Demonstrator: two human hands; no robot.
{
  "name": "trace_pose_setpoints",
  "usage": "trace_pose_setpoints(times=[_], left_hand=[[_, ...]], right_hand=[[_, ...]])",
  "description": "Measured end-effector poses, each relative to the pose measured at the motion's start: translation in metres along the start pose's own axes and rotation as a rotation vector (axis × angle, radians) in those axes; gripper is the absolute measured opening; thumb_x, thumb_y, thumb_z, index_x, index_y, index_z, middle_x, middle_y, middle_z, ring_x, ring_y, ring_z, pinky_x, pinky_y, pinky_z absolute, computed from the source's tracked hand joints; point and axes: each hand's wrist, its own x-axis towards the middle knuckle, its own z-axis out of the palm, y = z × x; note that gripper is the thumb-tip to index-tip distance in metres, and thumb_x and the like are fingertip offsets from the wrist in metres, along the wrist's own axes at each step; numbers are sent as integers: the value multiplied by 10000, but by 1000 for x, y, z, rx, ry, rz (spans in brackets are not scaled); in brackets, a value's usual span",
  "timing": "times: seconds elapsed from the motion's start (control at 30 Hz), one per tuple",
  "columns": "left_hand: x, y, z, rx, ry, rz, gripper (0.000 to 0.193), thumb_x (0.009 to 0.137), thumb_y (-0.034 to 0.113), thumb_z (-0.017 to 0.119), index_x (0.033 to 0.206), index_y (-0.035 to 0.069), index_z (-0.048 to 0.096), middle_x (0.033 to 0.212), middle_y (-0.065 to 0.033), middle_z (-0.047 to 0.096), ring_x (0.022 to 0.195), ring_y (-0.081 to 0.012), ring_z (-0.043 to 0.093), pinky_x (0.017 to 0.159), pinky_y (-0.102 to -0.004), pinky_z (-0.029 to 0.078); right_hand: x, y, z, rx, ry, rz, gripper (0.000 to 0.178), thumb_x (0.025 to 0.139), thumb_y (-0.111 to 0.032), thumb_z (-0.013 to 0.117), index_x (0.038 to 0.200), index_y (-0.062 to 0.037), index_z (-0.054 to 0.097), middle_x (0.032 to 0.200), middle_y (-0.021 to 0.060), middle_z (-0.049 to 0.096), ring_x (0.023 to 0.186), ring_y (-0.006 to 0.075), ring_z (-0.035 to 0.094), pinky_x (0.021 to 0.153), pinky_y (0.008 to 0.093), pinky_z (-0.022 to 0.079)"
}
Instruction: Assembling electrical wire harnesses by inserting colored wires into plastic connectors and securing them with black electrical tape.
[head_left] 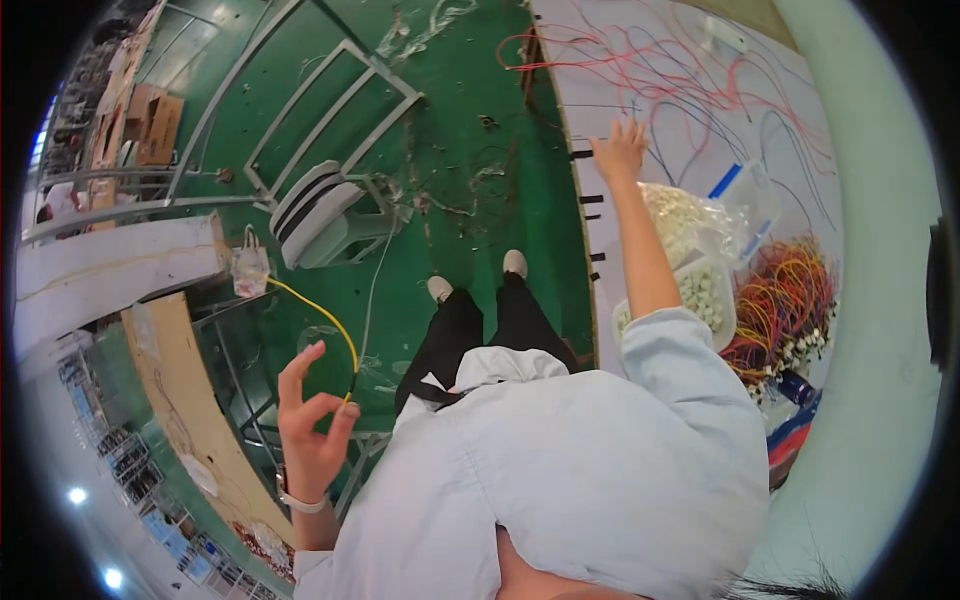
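Observation:
At the lower left, my left hand (318, 425) pinches the dark end of a yellow cable (338, 322) between thumb and a finger, its other fingers raised. From there the cable curves up to a small pale bag-like thing (250, 268). My right hand (621, 155) is stretched out over the left edge of the white table (590, 75), fingers apart, with nothing visible in it. Close by its fingertips lie thin dark wires (655, 130), and beyond them a loose tangle of red wires (640, 60).
Beside my right forearm are a clear bag of cream-coloured pieces (680, 220) and a white tub (722, 335) of small pale parts. Bundled orange and red wires (785, 300) lie further right. Stacked plastic stools (325, 220) and a metal frame (345, 110) stand on the green floor.

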Motion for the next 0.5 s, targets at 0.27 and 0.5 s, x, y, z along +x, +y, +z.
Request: trace_pose_setpoints(times=[0.27,0.5], left_hand=[[-27,-27,-15,-556,-372,275,120,707,140,620,677,25,602,970,-176,685,1160,-425,519,1045,-559,288],[-266,-155,-224,-1185,1171,576,92,815,126,450,833,49,402,678,-26,377,648,-118,404,625,-273,344]], right_hand=[[-80,-336,-79,2525,-1967,1362,610,910,-484,498,1085,100,494,1118,244,592,947,353,610,828,489,488],[-2,-233,36,2013,-991,1827,153,922,-121,412,826,-32,491,509,-53,271,379,60,239,351,209,207]])
